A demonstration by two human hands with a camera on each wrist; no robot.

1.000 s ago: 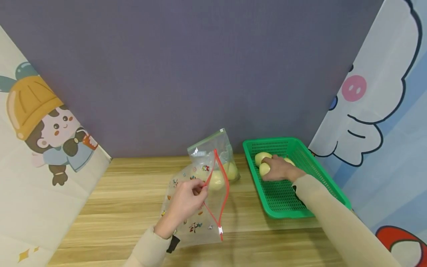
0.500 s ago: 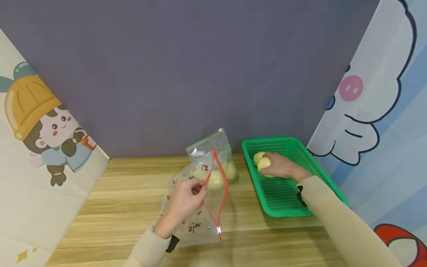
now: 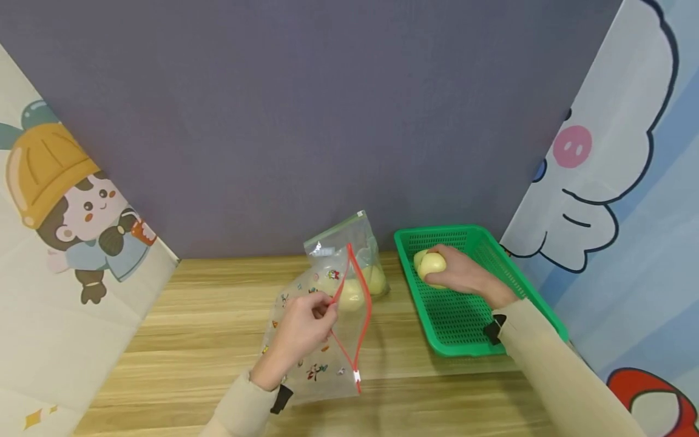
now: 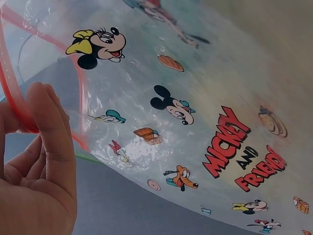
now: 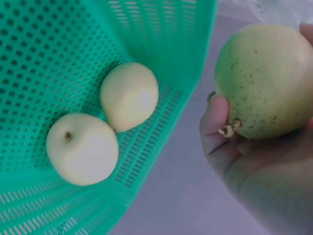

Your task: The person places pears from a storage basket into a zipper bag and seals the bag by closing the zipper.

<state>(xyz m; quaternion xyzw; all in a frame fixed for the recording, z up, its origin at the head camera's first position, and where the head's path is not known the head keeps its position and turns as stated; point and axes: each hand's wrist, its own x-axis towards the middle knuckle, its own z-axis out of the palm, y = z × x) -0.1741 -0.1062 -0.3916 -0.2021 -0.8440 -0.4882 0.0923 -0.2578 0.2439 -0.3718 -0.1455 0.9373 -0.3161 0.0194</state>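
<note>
My left hand (image 3: 307,321) pinches the red zip edge of a clear zip bag (image 3: 322,379) printed with cartoon figures. In the left wrist view the printed bag (image 4: 195,122) spreads to the right of the left hand (image 4: 44,142), its mouth parted. My right hand (image 3: 460,271) grips a pale yellow pear (image 3: 434,263) over the green basket (image 3: 475,351). The right wrist view shows this pear (image 5: 266,81) with brown specks and a short stem, thumb and fingers around it. Two more pears (image 5: 129,97) lie in the basket.
Behind the printed bag stands another clear zip bag (image 3: 349,233) with a green strip and pears (image 3: 375,279) inside. A grey wall (image 3: 327,121) rises at the back of the wooden table (image 3: 207,340), with cartoon-printed sheets at both sides.
My right hand has closed round the pear and raised it slightly, the wrist turning as the forearm shifts right. My left hand keeps its hold on the bag.
</note>
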